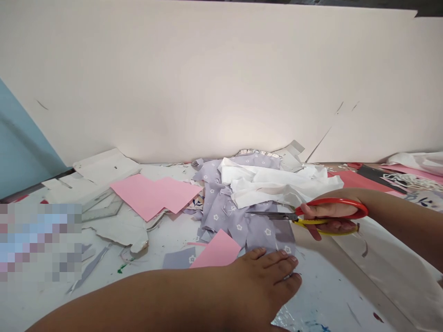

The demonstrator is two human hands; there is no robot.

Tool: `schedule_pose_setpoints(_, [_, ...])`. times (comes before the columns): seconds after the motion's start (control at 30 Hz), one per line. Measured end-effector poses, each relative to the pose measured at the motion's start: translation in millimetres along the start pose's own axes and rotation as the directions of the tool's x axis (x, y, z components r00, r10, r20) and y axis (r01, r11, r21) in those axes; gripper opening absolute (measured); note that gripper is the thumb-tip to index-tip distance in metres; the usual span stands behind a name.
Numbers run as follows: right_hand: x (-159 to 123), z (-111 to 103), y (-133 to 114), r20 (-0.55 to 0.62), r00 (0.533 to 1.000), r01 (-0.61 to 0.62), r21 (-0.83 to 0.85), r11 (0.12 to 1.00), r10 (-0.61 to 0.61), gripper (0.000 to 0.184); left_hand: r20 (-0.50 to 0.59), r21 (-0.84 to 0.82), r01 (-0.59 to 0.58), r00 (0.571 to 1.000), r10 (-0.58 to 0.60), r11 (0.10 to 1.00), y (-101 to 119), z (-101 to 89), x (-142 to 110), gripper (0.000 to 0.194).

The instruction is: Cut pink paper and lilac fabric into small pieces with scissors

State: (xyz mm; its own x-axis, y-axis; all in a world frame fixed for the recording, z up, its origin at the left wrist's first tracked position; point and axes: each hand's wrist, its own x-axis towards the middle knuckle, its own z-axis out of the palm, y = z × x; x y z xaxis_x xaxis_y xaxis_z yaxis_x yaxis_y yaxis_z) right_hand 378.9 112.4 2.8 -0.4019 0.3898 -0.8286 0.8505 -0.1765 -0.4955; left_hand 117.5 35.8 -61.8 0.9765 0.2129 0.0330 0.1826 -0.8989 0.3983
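My right hand (pixel 318 221) grips a pair of scissors (pixel 332 207) with one red and one yellow handle loop. The blades point left above a lavender fabric (pixel 238 226) printed with white flowers. My left hand (pixel 270 276) lies flat, palm down and fingers spread, at the fabric's lower edge. Beside its wrist is a small pink paper (pixel 218 251), partly over a flat lavender piece (pixel 180 258). Crumpled white cloth (pixel 277 182) rests on the fabric's upper part, just beyond the scissors. Whether the blades touch the fabric, I cannot tell.
Pink paper sheets (pixel 152 193) lie to the left, near a clear set square (pixel 104 210) and torn white card (pixel 104 168). Red paper (pixel 367 184) and white string (pixel 411 181) are at the right. A tall pale board (pixel 207 83) stands along the back.
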Motion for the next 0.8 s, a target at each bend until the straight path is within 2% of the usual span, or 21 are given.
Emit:
schedule_pose_setpoints(0.27, [-2.3,2.5,-0.9,-0.035,0.999,-0.016,0.05,0.999,0.018,0.078,-0.006,0.029,-0.008,1.0,0.008,1.0,0.0,0.6,-0.6,0.062])
schedule_pose_setpoints(0.4, [0.2,1.1,0.0,-0.019,0.998,-0.066,0.033,0.997,0.067,0.075,0.004,0.037,-0.003,1.0,0.003,0.999,0.9,0.0,-0.6,0.064])
schedule_pose_setpoints(0.57, [2.2,0.8,1.4,-0.026,0.998,-0.056,0.005,0.998,0.056,0.07,0.015,0.003,0.007,1.0,-0.007,1.0,1.3,-1.4,-0.2,0.065])
schedule_pose_setpoints(0.8, [-5.7,8.8,-2.9,-0.165,0.985,-0.063,-0.071,0.995,0.05,0.067,0.035,-0.073,0.021,0.999,-0.018,0.997,3.5,-6.0,-2.3,0.066])
